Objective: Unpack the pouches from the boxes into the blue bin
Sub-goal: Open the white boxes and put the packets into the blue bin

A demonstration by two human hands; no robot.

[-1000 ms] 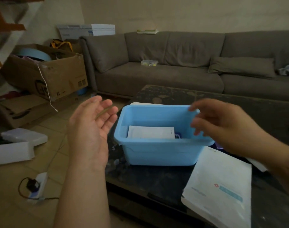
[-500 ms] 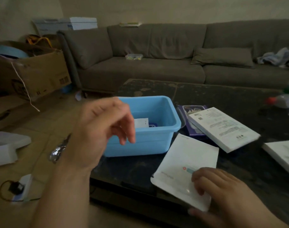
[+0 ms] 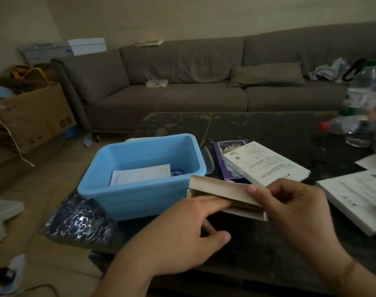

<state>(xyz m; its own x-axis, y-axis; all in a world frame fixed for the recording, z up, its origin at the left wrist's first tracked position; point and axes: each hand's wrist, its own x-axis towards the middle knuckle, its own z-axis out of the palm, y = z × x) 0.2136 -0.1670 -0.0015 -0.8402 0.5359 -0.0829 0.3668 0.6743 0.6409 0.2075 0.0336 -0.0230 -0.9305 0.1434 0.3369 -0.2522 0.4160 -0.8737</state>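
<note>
We are gripping the light, stiff carton (image 3: 223,195) beside the blue bin (image 3: 144,189): right hand (image 3: 294,209) pinching its flap, left hand (image 3: 182,234) fingers entering its open end.

The blue bin (image 3: 140,196) sits upright on the tabletop (image 3: 268,129), open-topped, with a white pouch (image 3: 140,175) lying flat inside. Just right of the bin, a flat white box (image 3: 223,195) is held off the tabletop, end flap open. Farther right of the bin lies another white box (image 3: 266,162), overlapping a purple one (image 3: 220,159).
</note>
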